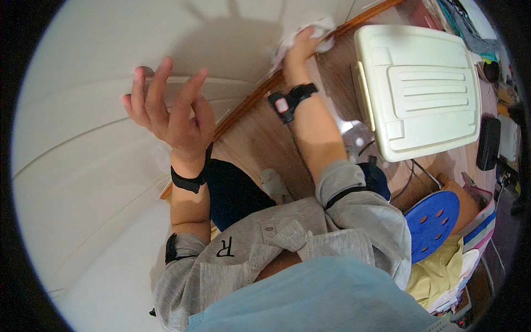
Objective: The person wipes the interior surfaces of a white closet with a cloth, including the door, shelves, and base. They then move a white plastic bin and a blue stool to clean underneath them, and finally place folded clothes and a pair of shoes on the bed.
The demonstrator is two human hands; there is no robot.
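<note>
My left hand (170,114) is raised before a white wall-like surface (83,137), its fingers spread and holding nothing. Whether its fingertips touch that surface I cannot tell. Farther off, my right hand (300,52) lies over a crumpled white cloth (325,28), where the white surface meets a brown wooden strip (244,106). The cloth sticks out past the hand on both sides, and the area is somewhat blurred. Black straps are around both wrists; a small dark device (283,106) sits on the right one.
A cream plastic storage box (427,50) with a ridged lid stands at the right. Below it are cables (408,178), a round blue stool seat (433,224) with holes and yellow fabric (435,265). A pale slipper (274,184) shows on the wood-look floor (249,153).
</note>
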